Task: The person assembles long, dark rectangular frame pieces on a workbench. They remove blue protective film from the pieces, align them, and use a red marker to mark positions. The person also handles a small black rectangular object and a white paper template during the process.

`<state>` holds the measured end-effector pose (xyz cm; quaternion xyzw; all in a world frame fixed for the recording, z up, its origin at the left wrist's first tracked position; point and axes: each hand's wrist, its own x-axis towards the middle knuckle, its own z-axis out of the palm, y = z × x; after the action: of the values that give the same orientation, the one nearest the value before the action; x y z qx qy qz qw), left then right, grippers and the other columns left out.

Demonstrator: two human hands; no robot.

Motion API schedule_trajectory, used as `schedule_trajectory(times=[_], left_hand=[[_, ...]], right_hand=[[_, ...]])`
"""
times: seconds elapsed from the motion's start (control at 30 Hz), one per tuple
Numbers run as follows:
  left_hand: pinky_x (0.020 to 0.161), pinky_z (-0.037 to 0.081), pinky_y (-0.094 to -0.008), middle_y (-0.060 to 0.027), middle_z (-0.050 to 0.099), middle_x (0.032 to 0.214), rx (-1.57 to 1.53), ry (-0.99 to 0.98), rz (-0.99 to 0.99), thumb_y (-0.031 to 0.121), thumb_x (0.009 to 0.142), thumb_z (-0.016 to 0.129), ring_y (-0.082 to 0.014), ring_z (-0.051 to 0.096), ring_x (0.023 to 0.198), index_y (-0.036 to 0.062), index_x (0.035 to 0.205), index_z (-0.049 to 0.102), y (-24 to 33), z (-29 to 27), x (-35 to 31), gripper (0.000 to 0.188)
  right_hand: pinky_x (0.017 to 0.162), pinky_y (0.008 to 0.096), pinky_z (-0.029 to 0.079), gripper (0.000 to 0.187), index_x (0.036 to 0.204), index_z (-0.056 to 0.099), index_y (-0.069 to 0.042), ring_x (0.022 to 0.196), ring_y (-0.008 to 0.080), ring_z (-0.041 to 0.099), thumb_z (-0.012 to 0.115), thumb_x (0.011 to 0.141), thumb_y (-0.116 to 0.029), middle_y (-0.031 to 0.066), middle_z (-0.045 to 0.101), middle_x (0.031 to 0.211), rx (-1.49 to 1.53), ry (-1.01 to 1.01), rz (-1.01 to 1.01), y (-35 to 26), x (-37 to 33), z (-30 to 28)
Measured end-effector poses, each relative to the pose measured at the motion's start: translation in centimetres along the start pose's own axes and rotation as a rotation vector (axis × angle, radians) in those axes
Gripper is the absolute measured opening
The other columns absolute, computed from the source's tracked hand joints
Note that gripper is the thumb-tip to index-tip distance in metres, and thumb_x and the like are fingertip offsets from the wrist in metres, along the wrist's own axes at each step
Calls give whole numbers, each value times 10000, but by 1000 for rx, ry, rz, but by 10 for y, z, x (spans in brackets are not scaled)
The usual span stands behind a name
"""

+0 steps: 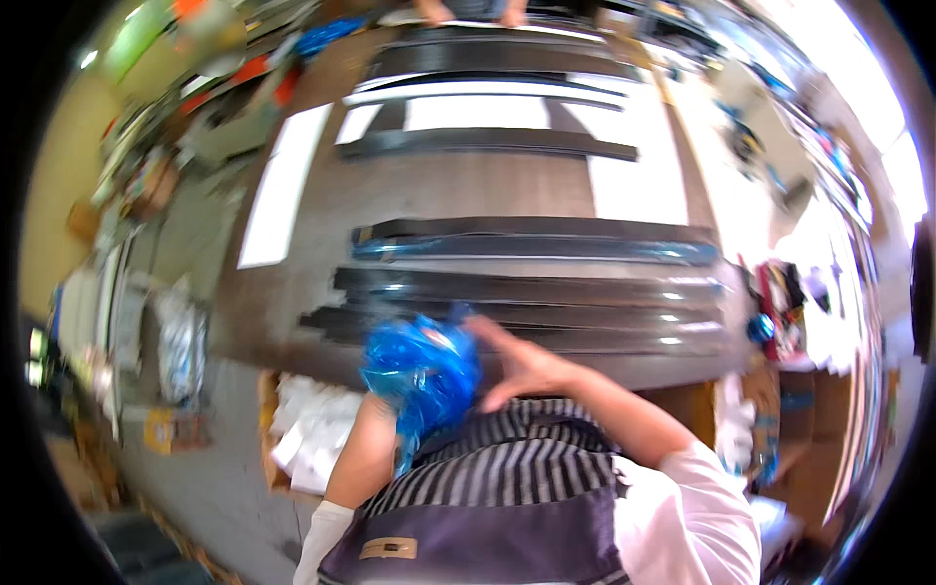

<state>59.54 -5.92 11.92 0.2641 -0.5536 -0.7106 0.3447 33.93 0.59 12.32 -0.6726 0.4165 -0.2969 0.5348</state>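
Note:
A crumpled bundle of shiny blue plastic film (421, 369) is at the near edge of the table, at the end of my left forearm (365, 447). My left hand is closed on it, its fingers mostly covered by the film. Just to the right, my right hand (522, 363) is open, thumb and fingers apart. Its fingertips come close to the film; blur hides whether they touch. Beyond both hands lie several long dark strips (546, 290) side by side, with a pair of strips (536, 241) farther off, partly wrapped in bluish clear film.
More dark strips (487, 142) and white sheets (285, 185) lie across the brown table (468, 187). At the far edge another person's hands (436, 12) show. A box of white material (314, 429) stands below the table at left; cartons (817, 419) stand at right.

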Motion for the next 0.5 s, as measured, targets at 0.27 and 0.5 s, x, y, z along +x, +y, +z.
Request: schedule_trajectory(times=[0.27,0.5], left_hand=[[737,571,-309,-49,672,940,-846,-68,-378,501,874,658,-184,653,844,141,933,626,22,82,119,367],[892,545,-414,-83,656,1103,204,-253,-588,297,720,864,-241,648,993,72,1169,631,-56,208,101,553]], right_hand=[[863,317,531,404,1119,659,14,885,169,651,783,779,-166,81,711,936,105,57,277,37,-41,2],[980,417,524,489,1330,508,4,1112,269,623,670,876,-76,165,619,1199,976,726,477,36,-184,-62]])
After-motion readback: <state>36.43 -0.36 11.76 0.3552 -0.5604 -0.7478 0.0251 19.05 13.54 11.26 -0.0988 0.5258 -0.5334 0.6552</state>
